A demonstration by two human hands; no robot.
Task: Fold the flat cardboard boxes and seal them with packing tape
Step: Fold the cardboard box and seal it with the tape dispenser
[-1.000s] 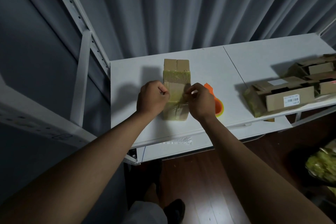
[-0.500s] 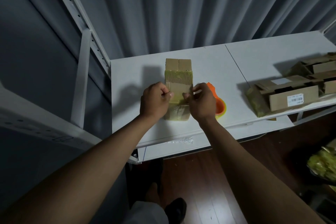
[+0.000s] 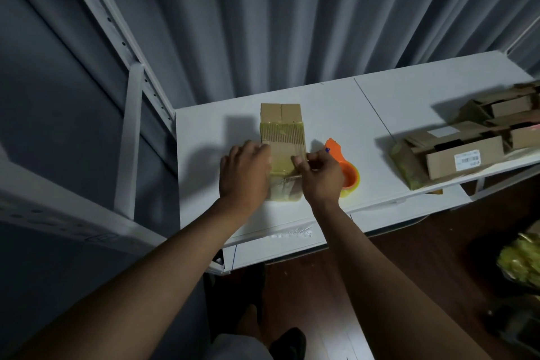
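From my feed: cardboard box point(image 3: 282, 137) lay flat on the white table point(image 3: 336, 114), near the left end, long axis running near-to-far. Yellowish packing tape point(image 3: 285, 164) banded its middle and near part, another strip across the far part.

Left hand point(image 3: 244, 172) sat on the box's left edge, fingers extended and laid over the taped face, pressing rather than gripping. Right hand point(image 3: 320, 175) was at the box's right edge, thumb and forefinger pinched together on the tape at that edge; couldn't tell how much tape was actually lifted, too blurry.

Orange tape dispenser point(image 3: 343, 169) with its roll lay on the table just right of the box, partly hidden behind the right hand. Neither hand touched it.

Far right of the table: pile of folded boxes point(image 3: 467, 149), some taped, one with a barcode label point(image 3: 467, 159) facing me. Well apart from the working box.

Grey curtain point(image 3: 292, 23) behind the table, white shelf upright point(image 3: 128, 137) at left, dark wood floor point(image 3: 321, 301) below.
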